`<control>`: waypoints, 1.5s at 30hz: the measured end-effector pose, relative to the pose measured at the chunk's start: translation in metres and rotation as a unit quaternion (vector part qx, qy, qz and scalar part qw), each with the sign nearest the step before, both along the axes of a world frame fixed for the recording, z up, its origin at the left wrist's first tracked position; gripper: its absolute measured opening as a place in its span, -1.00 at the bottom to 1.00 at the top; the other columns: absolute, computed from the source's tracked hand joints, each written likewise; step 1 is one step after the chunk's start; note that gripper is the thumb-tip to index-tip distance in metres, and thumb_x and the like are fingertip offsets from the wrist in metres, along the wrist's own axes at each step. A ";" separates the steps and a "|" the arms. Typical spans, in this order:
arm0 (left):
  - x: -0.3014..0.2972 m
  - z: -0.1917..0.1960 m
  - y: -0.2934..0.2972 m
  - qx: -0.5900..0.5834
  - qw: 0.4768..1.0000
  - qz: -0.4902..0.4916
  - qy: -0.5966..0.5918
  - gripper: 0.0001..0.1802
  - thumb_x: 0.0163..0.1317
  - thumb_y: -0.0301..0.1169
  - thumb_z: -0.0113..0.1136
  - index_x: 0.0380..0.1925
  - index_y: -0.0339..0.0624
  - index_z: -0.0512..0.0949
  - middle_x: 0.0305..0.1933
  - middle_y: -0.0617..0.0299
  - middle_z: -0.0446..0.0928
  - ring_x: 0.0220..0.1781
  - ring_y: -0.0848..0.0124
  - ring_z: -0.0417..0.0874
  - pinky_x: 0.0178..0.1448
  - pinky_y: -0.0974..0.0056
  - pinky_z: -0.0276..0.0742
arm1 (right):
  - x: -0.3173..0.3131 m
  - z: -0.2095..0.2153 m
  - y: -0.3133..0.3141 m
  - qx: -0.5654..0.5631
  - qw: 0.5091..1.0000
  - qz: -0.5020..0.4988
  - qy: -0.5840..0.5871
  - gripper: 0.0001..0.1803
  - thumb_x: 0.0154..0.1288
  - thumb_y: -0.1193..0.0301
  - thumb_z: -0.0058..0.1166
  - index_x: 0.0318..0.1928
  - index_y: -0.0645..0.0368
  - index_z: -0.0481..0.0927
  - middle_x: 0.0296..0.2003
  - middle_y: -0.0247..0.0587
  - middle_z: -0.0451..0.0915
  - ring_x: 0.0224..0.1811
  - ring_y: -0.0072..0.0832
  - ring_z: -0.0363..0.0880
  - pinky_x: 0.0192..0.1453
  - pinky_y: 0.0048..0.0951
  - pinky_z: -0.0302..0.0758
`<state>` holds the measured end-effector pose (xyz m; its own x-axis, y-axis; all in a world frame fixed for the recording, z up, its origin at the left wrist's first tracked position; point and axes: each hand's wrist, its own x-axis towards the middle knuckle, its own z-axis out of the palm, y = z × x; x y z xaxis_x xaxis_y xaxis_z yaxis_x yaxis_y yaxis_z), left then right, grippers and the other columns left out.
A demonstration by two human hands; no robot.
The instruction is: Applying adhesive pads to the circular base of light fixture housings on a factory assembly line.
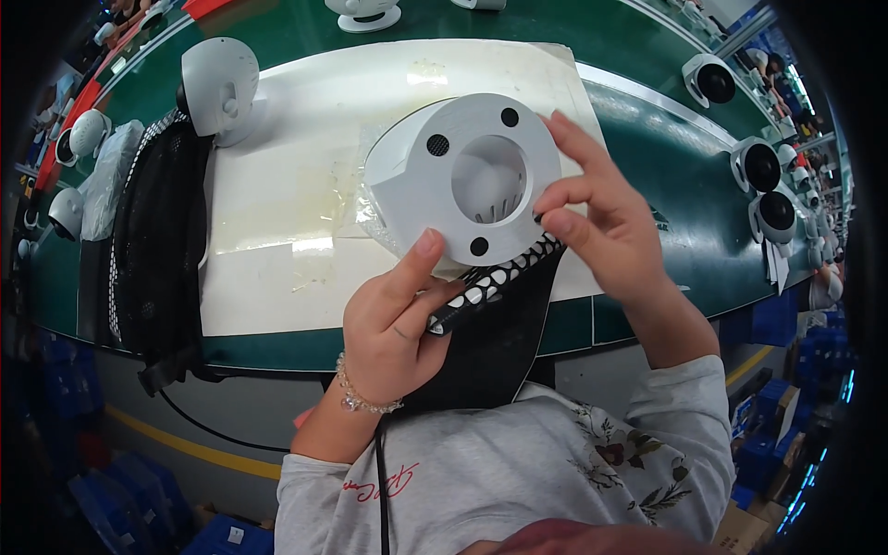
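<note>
A white device lies base up on the bench, its ring-shaped base [430,208] facing me with a round opening in the middle. Three round black pads sit on the ring, at its upper left, top and bottom. My left hand [393,314] is closed on a black strip of round stick-on pads [490,289] with many white round gaps, while one of its fingertips rests at the base's lower edge. At the ring's right side, my right hand [606,217] pinches a small round black pad [539,218] between thumb and finger.
A cream board [268,296] covers part of the green bench [638,139], with clear plastic wrap [370,217] under the device. Left stand a black mesh bag [162,240] and an upright white device [220,88]. Similar devices [757,166] line the right side.
</note>
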<state>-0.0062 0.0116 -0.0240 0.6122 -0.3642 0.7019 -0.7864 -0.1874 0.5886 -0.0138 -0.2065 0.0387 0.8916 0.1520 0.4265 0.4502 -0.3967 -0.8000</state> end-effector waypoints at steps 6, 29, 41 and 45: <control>0.002 -0.004 -0.002 -0.013 1.000 -0.001 -0.006 -0.58 -0.53 -0.68 0.09 -0.45 -0.34 0.54 0.13 -0.01 0.33 -0.39 0.29 0.57 -0.36 0.33 0.48 | -0.007 -0.010 -0.003 -0.123 0.984 -0.054 -0.114 -0.84 0.14 0.30 0.06 -0.28 0.03 0.60 0.10 -0.14 0.34 0.25 -0.18 0.11 0.27 -0.24 0.00; -0.003 0.008 0.008 0.044 0.998 -0.034 0.023 -0.68 -0.28 -0.55 0.19 -0.37 -0.19 0.57 0.06 0.01 0.38 -0.30 0.23 0.57 -0.29 0.27 0.49 | 0.071 0.073 -0.065 0.025 0.971 0.069 0.228 -0.71 -0.18 0.60 0.20 -0.35 0.21 0.44 -0.46 -0.36 0.50 -0.38 -0.63 0.50 -0.25 -0.63 0.43; 0.006 0.015 0.011 0.086 0.991 -0.097 0.046 -0.67 -0.28 -0.50 0.20 -0.36 -0.19 0.56 -0.04 0.09 0.44 -0.29 0.24 0.56 -0.27 0.27 0.49 | 0.192 -0.056 -0.241 -0.434 0.790 -0.430 -0.047 -0.74 0.16 0.24 -0.07 -0.30 0.17 0.52 -0.28 -0.17 0.52 -0.15 -0.20 0.42 -0.13 -0.29 0.38; 0.006 0.015 0.012 0.089 0.988 -0.107 0.059 -0.65 -0.30 -0.49 0.21 -0.35 -0.20 0.56 -0.06 0.09 0.45 -0.29 0.24 0.56 -0.29 0.27 0.48 | 0.198 -0.051 -0.217 -0.439 0.789 -0.425 0.066 -0.59 0.23 0.09 -0.20 -0.23 0.15 0.56 -0.20 -0.12 0.51 -0.11 -0.19 0.43 -0.07 -0.27 0.36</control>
